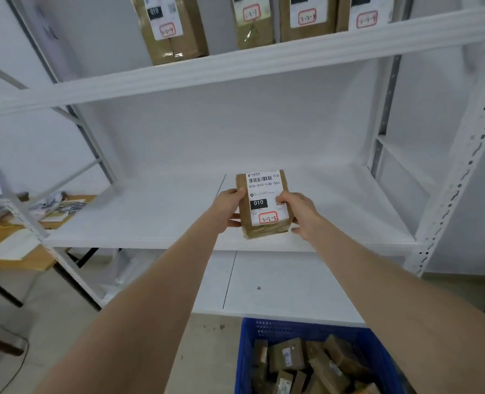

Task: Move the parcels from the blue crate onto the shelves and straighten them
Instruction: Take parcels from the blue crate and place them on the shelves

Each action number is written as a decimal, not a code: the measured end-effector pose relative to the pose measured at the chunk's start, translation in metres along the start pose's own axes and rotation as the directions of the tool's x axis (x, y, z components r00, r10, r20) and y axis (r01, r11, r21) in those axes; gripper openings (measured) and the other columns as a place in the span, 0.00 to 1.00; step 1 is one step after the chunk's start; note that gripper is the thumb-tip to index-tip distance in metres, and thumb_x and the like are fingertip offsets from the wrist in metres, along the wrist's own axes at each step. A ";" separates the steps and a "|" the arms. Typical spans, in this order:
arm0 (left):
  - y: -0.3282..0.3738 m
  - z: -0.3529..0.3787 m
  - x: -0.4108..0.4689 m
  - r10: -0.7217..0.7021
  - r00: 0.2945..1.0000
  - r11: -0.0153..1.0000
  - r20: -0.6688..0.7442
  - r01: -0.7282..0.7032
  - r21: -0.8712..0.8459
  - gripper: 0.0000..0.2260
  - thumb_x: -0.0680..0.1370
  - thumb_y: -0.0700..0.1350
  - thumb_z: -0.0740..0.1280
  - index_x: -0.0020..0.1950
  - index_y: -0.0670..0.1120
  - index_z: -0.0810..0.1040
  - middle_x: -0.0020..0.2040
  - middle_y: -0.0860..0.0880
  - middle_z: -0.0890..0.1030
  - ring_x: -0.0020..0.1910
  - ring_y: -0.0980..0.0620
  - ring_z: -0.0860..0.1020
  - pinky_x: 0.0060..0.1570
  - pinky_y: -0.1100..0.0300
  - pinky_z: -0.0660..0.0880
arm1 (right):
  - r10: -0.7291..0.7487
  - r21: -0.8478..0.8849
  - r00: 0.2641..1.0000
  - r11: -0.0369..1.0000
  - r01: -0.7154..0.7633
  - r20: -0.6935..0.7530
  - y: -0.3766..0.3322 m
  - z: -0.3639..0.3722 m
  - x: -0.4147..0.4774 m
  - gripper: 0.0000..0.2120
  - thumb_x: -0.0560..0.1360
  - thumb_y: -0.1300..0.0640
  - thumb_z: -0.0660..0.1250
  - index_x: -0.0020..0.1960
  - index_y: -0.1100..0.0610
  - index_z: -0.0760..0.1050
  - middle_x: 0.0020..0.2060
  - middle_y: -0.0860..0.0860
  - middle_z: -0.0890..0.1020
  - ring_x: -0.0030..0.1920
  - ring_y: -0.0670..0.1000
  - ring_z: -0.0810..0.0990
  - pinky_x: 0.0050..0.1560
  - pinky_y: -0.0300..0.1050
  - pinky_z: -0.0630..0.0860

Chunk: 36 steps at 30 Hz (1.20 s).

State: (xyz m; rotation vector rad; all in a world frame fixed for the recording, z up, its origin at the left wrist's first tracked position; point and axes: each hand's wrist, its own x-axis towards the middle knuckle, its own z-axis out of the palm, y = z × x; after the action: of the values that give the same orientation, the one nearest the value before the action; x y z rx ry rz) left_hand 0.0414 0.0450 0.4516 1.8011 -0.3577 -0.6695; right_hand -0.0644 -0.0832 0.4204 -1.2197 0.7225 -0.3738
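A small brown cardboard parcel (pixel 264 206) with a white label marked 010 and a red-boxed 3-2-3 stands near the front edge of the middle white shelf (pixel 156 211). My left hand (pixel 228 207) grips its left side and my right hand (pixel 298 211) grips its right side, thumbs on the labelled face. The blue crate (pixel 252 345) sits on the floor at the bottom of the view, holding several brown parcels (pixel 288 358). On the upper shelf (pixel 235 66) several labelled parcels (pixel 176 29) stand in a row.
The shelf's perforated white upright (pixel 457 189) rises at the right. A lower shelf board (pixel 278 282) lies beneath the middle one. To the left stands a wooden table (pixel 22 257) with papers on it. A cable lies on the floor at the lower left.
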 end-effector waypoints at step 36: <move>0.186 -0.436 -0.032 0.608 0.762 0.783 -0.223 -0.622 0.013 0.12 0.79 0.48 0.64 0.60 0.45 0.76 0.42 0.52 0.81 0.37 0.55 0.78 0.32 0.62 0.75 | -0.649 -0.019 0.760 0.761 0.648 -0.040 -0.208 0.439 -0.057 0.11 0.70 0.52 0.72 0.45 0.53 0.72 0.49 0.54 0.83 0.50 0.53 0.82 0.48 0.49 0.78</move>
State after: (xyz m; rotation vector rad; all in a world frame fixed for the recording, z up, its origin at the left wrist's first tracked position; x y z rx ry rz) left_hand 0.2950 0.3362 0.7278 1.5405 -0.7323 -0.0113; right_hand 0.2165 0.1988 0.7045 -1.4521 0.3064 -0.9814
